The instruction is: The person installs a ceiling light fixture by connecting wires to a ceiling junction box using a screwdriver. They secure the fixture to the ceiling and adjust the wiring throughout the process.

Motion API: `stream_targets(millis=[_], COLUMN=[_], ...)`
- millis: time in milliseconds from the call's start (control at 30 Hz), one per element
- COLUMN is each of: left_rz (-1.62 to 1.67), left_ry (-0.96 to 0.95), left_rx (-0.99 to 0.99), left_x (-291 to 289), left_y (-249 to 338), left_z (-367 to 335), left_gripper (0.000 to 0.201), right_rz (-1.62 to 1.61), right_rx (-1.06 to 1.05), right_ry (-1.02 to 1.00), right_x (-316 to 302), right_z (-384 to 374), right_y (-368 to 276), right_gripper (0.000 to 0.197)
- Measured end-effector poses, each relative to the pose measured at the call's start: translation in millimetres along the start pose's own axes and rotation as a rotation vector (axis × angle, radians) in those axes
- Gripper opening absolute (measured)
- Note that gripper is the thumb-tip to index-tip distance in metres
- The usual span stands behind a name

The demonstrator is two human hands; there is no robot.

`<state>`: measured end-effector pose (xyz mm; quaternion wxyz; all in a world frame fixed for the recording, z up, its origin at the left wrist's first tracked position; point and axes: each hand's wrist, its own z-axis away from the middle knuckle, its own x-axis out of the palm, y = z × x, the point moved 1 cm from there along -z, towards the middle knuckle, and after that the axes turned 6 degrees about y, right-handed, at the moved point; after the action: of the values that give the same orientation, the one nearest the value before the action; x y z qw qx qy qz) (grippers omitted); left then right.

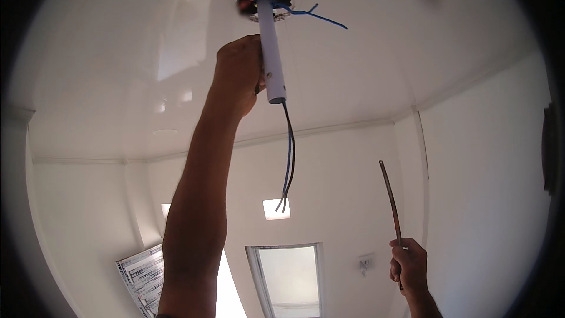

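Note:
A white tube (271, 53) hangs from a rough round hole (250, 1) in the ceiling, with small holes near its lower end. My left hand (238, 70) is raised high and closed at the tube's left side; its fingertips are mostly hidden behind the tube. A small dark bit shows by its palm, too little to name. Out of the tube's lower end hang a black and a blue wire (289, 147). A blue wire (321, 17) also sticks out of the ceiling hole to the right. Lower right, my right hand (409, 265) grips a thin metal rod (388, 191), pointing upward.
White ceiling (353, 70) and walls surround me. A framed opening (285, 277) and a small bright square opening (276, 209) are in the far wall. A window with printed sheeting (141, 277) stands lower left, and a small wall fitting (365, 265) lower right.

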<state>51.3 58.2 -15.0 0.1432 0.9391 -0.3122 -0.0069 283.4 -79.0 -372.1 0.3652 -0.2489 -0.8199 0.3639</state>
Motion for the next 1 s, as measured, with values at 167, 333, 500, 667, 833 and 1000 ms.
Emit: stream_targets(millis=[167,333,500,667,833,1000], left_rz=[-0.084,-0.067,-0.131,-0.165,-0.182,-0.183], left_ry=[0.023,0.023,0.059,0.065,0.04,0.069], left_rx=[0.002,0.017,0.028,0.058,0.026,0.051], left_x=[-2,-7,-6,-7,-2,-4], left_y=[-2,-15,-9,-11,-14,-18], left_z=[-3,-5,-11,-11,-3,-2], left_gripper=[0.027,0.027,0.028,0.028,0.03,0.03], right_rz=[0.013,0.035,0.038,0.063,0.813,0.688], right_rx=[0.067,0.155,0.191,0.235,-0.162,-0.744], right_ry=[0.011,0.025,0.028,-0.007,-0.23,-0.214], right_x=[-6,-12,-16,-25,-50,-72], right_z=[-2,2,-1,0,-5,-7], right_y=[24,32,41,59,77,104], right_gripper=[0.012,0.011,0.012,0.014,0.038,0.034])
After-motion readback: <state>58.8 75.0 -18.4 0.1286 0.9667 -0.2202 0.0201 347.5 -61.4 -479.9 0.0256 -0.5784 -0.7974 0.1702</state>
